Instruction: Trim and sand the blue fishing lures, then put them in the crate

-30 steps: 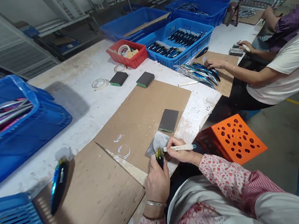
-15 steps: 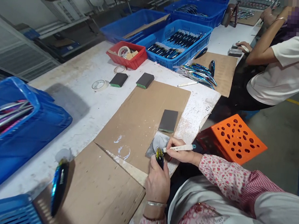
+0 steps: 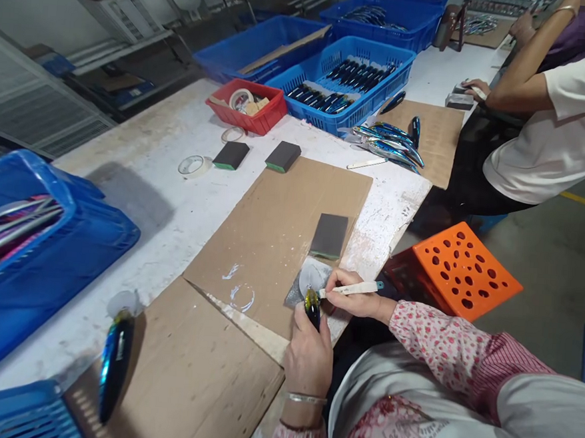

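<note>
My left hand (image 3: 308, 361) is closed around a dark fishing lure (image 3: 311, 303) with a yellow-green head. The lure's round clear lip points away from me, over a grey speckled sheet (image 3: 294, 294) on the cardboard. In my right hand (image 3: 351, 300) is a slim white-handled tool (image 3: 360, 288) with a teal end, gripped like a pen. Its tip meets the side of the lure's head, near the base of the lip; the exact tip is too small to make out. Just beyond the lip lies a dark sanding block (image 3: 330, 235).
Another blue-black lure (image 3: 116, 365) lies at lower left beside a blue bin (image 3: 96, 225). More sanding blocks (image 3: 283, 155), a tape roll (image 3: 194, 165) and a red tray (image 3: 252, 116) stand farther back. A blue crate (image 3: 339, 119) holds several lures. A co-worker (image 3: 554, 130) sits at right, near an orange stool (image 3: 462, 271).
The co-worker's arm at the right has shifted slightly. My hands, the lure and the tool stay in nearly the same place.
</note>
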`<move>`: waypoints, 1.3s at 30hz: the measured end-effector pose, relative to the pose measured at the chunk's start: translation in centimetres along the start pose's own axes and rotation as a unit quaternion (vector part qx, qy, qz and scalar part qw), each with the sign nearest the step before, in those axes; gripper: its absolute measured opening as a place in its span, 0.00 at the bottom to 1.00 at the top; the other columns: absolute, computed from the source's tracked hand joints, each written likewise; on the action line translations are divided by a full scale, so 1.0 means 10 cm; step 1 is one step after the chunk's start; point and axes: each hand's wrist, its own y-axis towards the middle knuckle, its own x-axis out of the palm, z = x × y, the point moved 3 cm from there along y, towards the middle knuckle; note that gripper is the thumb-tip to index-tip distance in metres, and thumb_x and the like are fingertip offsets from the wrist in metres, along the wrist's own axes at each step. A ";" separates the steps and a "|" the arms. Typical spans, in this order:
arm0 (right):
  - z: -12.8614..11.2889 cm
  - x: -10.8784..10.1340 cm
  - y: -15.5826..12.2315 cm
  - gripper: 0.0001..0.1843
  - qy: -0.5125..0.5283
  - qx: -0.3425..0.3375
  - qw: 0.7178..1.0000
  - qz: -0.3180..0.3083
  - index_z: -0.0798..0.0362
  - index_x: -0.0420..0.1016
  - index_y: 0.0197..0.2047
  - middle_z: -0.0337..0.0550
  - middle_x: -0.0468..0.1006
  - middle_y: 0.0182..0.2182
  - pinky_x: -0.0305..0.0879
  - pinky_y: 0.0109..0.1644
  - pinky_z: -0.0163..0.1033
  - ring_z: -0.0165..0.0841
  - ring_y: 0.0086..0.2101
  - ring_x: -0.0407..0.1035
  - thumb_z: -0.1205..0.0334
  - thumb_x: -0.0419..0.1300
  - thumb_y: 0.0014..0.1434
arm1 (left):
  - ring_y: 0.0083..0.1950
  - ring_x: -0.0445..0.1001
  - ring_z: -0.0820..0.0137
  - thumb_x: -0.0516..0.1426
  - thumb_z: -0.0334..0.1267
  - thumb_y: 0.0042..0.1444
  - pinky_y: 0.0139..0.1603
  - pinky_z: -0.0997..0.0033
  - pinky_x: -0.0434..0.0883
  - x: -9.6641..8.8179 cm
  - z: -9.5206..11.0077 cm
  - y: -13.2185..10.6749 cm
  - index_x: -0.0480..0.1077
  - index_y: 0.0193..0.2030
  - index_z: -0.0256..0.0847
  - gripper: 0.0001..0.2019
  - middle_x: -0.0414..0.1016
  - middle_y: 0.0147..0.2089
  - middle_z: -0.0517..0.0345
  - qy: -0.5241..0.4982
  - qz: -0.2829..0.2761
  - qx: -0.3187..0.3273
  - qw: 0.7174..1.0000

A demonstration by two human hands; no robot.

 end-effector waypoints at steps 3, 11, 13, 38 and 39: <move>0.02 0.01 0.00 0.03 -0.010 0.011 1.000 0.000 0.54 0.65 0.29 0.35 0.69 0.25 0.57 0.31 0.30 0.27 0.27 0.62 0.67 0.57 0.52 | 0.32 0.79 0.61 0.47 0.43 0.63 0.25 0.68 0.68 0.00 0.00 0.00 0.57 0.59 0.28 0.23 0.78 0.41 0.40 0.008 0.001 0.007 1.000; 0.08 0.00 -0.01 0.04 0.018 0.029 0.998 0.044 0.53 0.64 0.28 0.34 0.67 0.22 0.55 0.28 0.30 0.26 0.24 0.60 0.66 0.57 0.52 | 0.33 0.79 0.61 0.45 0.45 0.64 0.25 0.68 0.69 0.02 -0.01 -0.01 0.57 0.60 0.28 0.24 0.78 0.42 0.39 0.003 0.026 0.013 1.000; 0.07 0.00 -0.01 0.04 0.026 0.027 0.999 0.029 0.53 0.65 0.29 0.34 0.67 0.22 0.55 0.27 0.30 0.26 0.23 0.60 0.64 0.57 0.53 | 0.32 0.79 0.60 0.46 0.44 0.63 0.25 0.68 0.69 0.02 0.00 -0.01 0.56 0.59 0.27 0.24 0.78 0.41 0.39 0.013 0.018 0.012 1.000; -0.03 0.07 -0.09 0.09 -0.066 -0.062 0.995 0.051 0.53 0.65 0.33 0.39 0.70 0.28 0.61 0.34 0.34 0.30 0.29 0.65 0.57 0.54 0.62 | 0.30 0.77 0.62 0.47 0.45 0.63 0.24 0.69 0.67 0.03 -0.02 0.00 0.60 0.58 0.28 0.23 0.77 0.36 0.42 0.017 0.042 0.013 0.999; -0.02 0.08 -0.09 0.08 -0.072 -0.063 0.994 0.050 0.53 0.65 0.33 0.38 0.70 0.28 0.60 0.34 0.34 0.30 0.29 0.65 0.58 0.54 0.61 | 0.29 0.77 0.62 0.47 0.44 0.63 0.24 0.69 0.67 0.03 -0.02 0.00 0.60 0.58 0.28 0.23 0.77 0.36 0.42 0.015 0.039 0.009 0.999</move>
